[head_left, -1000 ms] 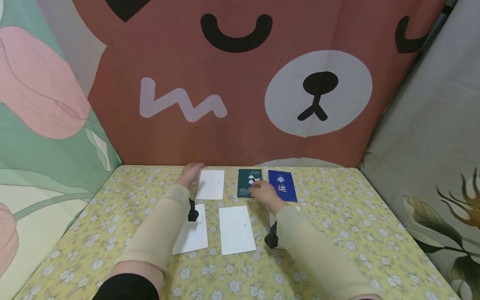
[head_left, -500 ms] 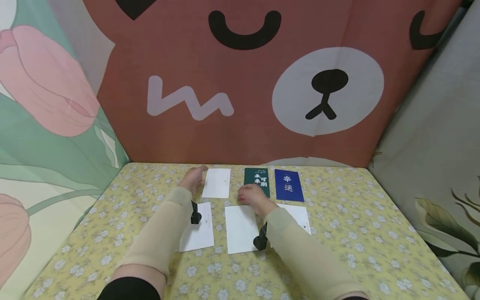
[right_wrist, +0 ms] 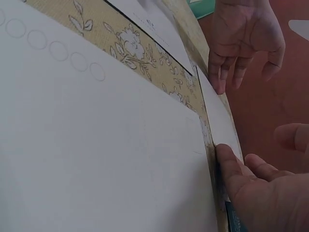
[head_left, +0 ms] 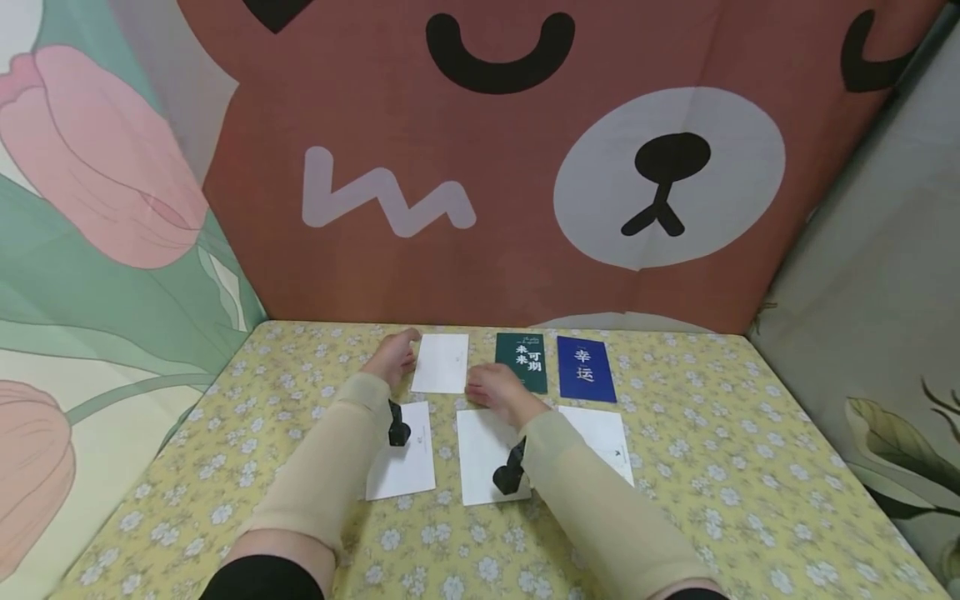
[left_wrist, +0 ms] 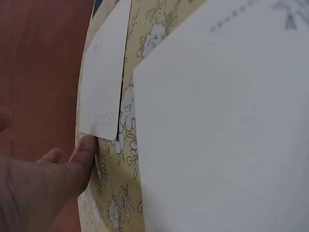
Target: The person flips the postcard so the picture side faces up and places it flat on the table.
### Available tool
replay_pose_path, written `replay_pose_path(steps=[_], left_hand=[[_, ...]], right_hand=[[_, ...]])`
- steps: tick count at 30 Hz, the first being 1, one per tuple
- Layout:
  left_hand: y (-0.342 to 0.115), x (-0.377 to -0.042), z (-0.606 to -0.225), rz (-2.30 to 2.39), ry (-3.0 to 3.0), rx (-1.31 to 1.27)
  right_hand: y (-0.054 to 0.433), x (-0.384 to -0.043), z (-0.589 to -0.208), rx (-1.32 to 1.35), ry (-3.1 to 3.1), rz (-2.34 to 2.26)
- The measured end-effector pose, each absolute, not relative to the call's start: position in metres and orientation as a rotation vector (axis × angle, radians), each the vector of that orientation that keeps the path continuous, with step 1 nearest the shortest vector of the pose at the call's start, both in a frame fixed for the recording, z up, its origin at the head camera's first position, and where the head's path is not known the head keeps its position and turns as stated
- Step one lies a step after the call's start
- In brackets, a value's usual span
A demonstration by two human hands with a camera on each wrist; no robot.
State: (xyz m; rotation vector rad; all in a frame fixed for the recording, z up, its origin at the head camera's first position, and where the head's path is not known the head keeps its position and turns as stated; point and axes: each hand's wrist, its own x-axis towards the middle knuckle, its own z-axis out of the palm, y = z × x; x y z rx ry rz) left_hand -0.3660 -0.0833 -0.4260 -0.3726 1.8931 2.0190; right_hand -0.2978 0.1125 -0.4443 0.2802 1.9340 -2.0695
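Observation:
A white postcard (head_left: pixel 441 364) lies blank side up at the back left of the table, between the two hands. My left hand (head_left: pixel 390 357) is at its left edge; in the left wrist view the hand's fingertips (left_wrist: pixel 89 143) touch or nearly touch the card's corner. My right hand (head_left: pixel 501 390) is at the card's lower right, fingers extended, and its fingertip (right_wrist: pixel 223 150) meets the edge in the right wrist view. Neither hand grips the card. Under the right hand's reach lies a green postcard (head_left: pixel 527 354) with white characters, partly covered.
A blue postcard (head_left: pixel 587 369) lies at the back right. In the front row are a left white postcard (head_left: pixel 412 467), a middle white postcard (head_left: pixel 480 458) and a right white postcard (head_left: pixel 607 442), partly hidden by the forearms. A floral cloth (head_left: pixel 405 550) covers the table; a printed curtain (head_left: pixel 510 275) stands behind.
My right hand has moved left, off the green postcard, to the right edge of the back-left white postcard. My left hand stays beside that card. The head view has shifted slightly.

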Motion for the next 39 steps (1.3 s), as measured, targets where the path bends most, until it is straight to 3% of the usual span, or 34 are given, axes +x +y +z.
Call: replay_pose_path(steps=[8,27,39], left_hand=[[-0.083,-0.364,-0.428,2.038,1.881,-0.413],[-0.085,-0.367,-0.442,1.928,2.191,-0.259],[-0.085,-0.370,-0.441,2.091,2.184,-0.173]], right_hand=[[0.112,-0.299,-0.444,0.344,1.879,-2.105],[0.111,-0.295,-0.445,0.292,1.919,-2.074],[0.110,-0.296,-0.450,0.325,2.019,-2.155]])
